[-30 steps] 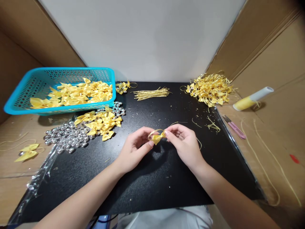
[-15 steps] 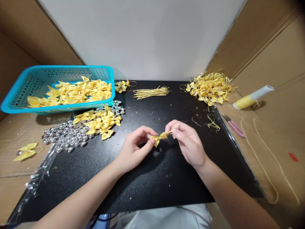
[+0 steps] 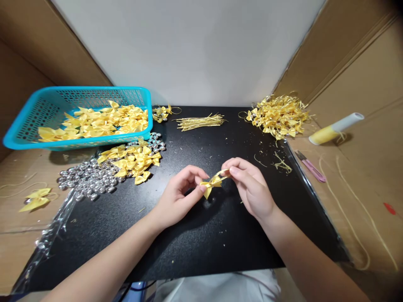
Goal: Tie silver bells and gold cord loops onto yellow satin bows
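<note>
Over the middle of the black tabletop (image 3: 176,247), my left hand (image 3: 181,195) pinches a yellow ribbon bow (image 3: 211,184) between thumb and forefinger. My right hand (image 3: 250,184) is closed on the end of a gold cord loop (image 3: 223,172) that runs out from the bow. Between the two hands the loop's strands stand slightly apart. Fingers of both hands hide part of the bow and the cord's end.
At the left, a blue basket (image 3: 150,113) holds yellow bows; more bows (image 3: 135,161) lie on silver beads (image 3: 88,178). Cut gold cords (image 3: 200,121) lie at the back. Right are a pile of finished-looking bows (image 3: 278,115), pink-handled snips (image 3: 311,167) and a tube (image 3: 335,129).
My right hand has shifted slightly right, away from the bow. The gold cord now shows as a longer, more open loop. My left hand keeps its pinch on the bow.
</note>
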`<state>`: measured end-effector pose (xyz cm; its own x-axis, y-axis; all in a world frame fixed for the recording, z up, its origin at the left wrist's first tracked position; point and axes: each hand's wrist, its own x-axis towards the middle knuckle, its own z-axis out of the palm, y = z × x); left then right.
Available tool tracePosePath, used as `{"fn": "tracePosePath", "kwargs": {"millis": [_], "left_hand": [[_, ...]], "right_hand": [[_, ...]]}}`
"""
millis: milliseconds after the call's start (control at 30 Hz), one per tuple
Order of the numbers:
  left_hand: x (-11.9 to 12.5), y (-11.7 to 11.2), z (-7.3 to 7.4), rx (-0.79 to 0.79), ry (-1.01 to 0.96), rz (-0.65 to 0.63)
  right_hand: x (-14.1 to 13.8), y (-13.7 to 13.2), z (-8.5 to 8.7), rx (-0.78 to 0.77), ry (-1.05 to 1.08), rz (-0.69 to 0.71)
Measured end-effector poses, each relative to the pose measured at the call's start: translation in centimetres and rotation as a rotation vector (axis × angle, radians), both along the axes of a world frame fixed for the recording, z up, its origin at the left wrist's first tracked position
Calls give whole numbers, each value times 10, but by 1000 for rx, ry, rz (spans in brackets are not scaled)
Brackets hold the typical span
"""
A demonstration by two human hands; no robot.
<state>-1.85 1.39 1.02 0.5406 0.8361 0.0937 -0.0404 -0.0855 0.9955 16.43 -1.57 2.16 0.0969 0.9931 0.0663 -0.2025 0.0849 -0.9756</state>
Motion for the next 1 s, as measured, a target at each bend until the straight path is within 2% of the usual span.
{"fn": "tracePosePath", "kwargs": {"millis": [133, 267, 400, 533, 667, 833, 1000], "left_hand": [[2, 1, 1, -119, -32, -6], [2, 1, 1, -134, -27, -7], [2, 1, 1, -131, -45, -28], [3, 0, 0, -148, -68, -31], [3, 0, 0, -141, -51, -10], [4, 2, 3, -138, -38, 33], [6, 4, 4, -187, -8, 56]], "right_hand": [[2, -2, -4, 54, -169, -32], [1, -4, -2, 117, -268, -31], [-1, -5, 2, 86, -286, 17], [-2, -5, 2, 54, -256, 42], [-3, -4, 0, 79, -228, 10], [-1, -3, -2, 80, -55, 25], [-1, 1, -3, -9, 57, 44]]}}
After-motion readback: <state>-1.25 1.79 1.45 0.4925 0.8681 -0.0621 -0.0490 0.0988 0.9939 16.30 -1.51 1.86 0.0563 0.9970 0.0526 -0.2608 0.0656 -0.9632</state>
